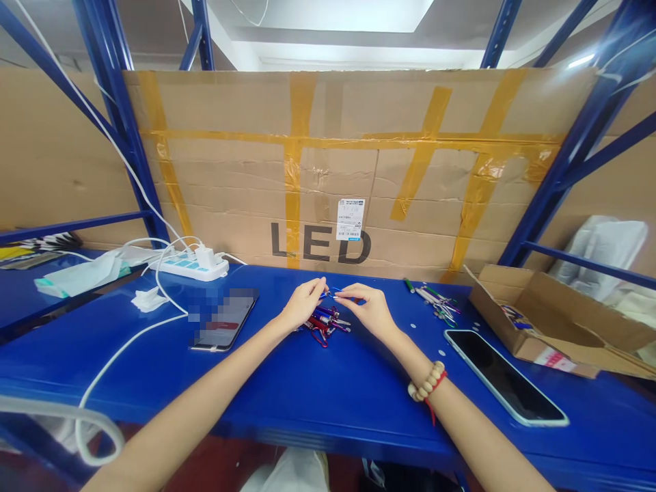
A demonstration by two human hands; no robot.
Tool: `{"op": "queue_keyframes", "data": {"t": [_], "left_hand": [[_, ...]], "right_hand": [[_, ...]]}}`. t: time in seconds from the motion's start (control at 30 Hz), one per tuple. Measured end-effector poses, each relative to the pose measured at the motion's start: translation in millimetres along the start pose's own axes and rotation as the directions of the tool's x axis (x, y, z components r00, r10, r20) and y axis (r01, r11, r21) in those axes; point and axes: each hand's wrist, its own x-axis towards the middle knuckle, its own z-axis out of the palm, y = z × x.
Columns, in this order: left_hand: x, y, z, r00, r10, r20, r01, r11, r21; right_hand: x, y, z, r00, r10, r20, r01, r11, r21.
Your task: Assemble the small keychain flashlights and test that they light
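Above the middle of the blue table, my left hand and my right hand face each other with fingertips pinched. Between them is a small blue clip, apparently with a thin metal ring; its finer shape is too small to make out. Both hands hold it, one at each side. Just below my fingers lies a pile of red and blue metal pieces, slim cylinders with carabiner-like clips. Part of that pile is hidden behind my left hand.
Green, silver and purple pieces lie farther right. A pale-cased phone and an open cardboard box occupy the right side. To the left are another phone, a white power strip and a looping white cable. Taped cardboard stands behind.
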Motion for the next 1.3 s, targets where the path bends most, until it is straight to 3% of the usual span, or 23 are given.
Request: {"op": "queue_keyframes", "data": {"t": [0.07, 0.17, 0.33, 0.5, 0.6, 0.93, 1.13, 1.3], "left_hand": [[-0.5, -0.1, 1.5, 1.0, -0.001, 0.024, 0.001, 1.0, -0.007], [-2.9, 3.4, 2.4, 0.999, 0.032, 0.034, -0.037, 0.989, 0.143], [-5.4, 7.5, -0.9, 0.998, 0.057, 0.034, -0.065, 0.936, 0.345], [-7.9, 10.1, -3.8, 0.991, 0.064, 0.114, -0.112, 0.862, 0.494], [-8.9, 11.4, -4.7, 0.985, 0.079, 0.155, -0.148, 0.848, 0.508], [-7.3, 7.7, -2.1, 0.982, 0.144, 0.123, -0.183, 0.889, 0.42], [-9.0, 8.5, -1.8, 0.99, 0.102, 0.099, -0.128, 0.941, 0.312], [-9.8, 5.0, 0.0, 0.981, 0.096, 0.167, -0.145, 0.938, 0.315]], "right_hand": [[-0.4, 0.8, 0.6, 1.0, -0.025, -0.017, 0.025, 0.999, -0.028], [-2.3, 3.0, 3.0, 0.999, -0.037, 0.014, 0.038, 0.997, -0.068], [-5.0, 4.2, 5.9, 0.993, 0.083, 0.088, -0.078, 0.995, -0.06], [-5.1, -1.3, 1.9, 0.96, 0.04, 0.276, 0.042, 0.957, -0.285], [-5.1, -3.7, 0.3, 0.951, 0.043, 0.305, 0.058, 0.947, -0.315], [-3.8, -6.9, 3.4, 0.976, -0.017, 0.219, 0.088, 0.943, -0.32], [-1.9, -2.0, 0.1, 0.992, -0.031, 0.123, 0.067, 0.951, -0.301], [-2.0, 0.8, -0.7, 0.999, -0.029, 0.036, 0.037, 0.964, -0.262]]}}
